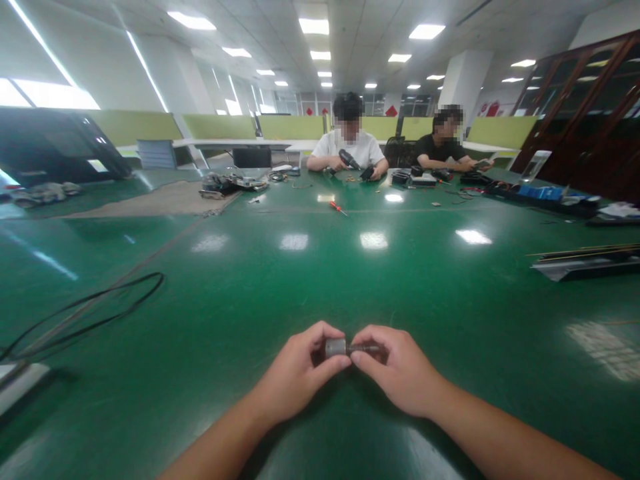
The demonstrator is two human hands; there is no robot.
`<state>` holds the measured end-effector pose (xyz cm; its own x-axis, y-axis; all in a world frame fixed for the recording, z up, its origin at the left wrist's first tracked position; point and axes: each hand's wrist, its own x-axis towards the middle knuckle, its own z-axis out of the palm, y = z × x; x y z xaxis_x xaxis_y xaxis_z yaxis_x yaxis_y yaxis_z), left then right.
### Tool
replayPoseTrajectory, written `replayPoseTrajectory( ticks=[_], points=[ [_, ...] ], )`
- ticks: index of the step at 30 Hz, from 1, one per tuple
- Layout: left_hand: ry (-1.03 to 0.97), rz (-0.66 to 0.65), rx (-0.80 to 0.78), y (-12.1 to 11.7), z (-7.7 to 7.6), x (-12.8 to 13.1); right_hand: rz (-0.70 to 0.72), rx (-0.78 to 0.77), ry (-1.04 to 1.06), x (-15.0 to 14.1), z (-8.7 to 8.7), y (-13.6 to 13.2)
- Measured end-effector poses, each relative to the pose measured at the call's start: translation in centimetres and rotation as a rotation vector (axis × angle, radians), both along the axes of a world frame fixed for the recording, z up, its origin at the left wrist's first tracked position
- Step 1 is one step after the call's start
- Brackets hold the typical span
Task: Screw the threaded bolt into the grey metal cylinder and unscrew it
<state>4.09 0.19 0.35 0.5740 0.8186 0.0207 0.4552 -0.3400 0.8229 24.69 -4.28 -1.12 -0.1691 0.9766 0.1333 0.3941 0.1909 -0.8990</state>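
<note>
Between my hands, just above or on the green table, lies a small grey metal cylinder with a thin dark shaft [336, 347]. My left hand [295, 373] is closed around the thick cylinder end, thumb below and fingers above. The narrow shaft runs to the right, into the pinch of my right hand [407, 373]. My two thumbs come close together in front of the piece. The right tip of the shaft is partly covered by my right fingers.
A green table [280, 287] spreads out ahead. A red screwdriver [338, 208] lies farther off. At left is a looped black cable [145, 287]; at right, long dark strips [585, 260]. Across the table, one person [350, 150] handles a power drill [349, 160]; another person [445, 150] sits beside.
</note>
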Motion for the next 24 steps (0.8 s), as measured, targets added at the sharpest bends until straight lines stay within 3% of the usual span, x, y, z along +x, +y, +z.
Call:
replayPoseTrajectory(
  ticks=[24],
  points=[
    [-0.034, 0.007, -0.015, -0.08, 0.19, 0.06, -0.008, 0.017, -0.022, 0.07, 0.11, -0.02]
  ],
)
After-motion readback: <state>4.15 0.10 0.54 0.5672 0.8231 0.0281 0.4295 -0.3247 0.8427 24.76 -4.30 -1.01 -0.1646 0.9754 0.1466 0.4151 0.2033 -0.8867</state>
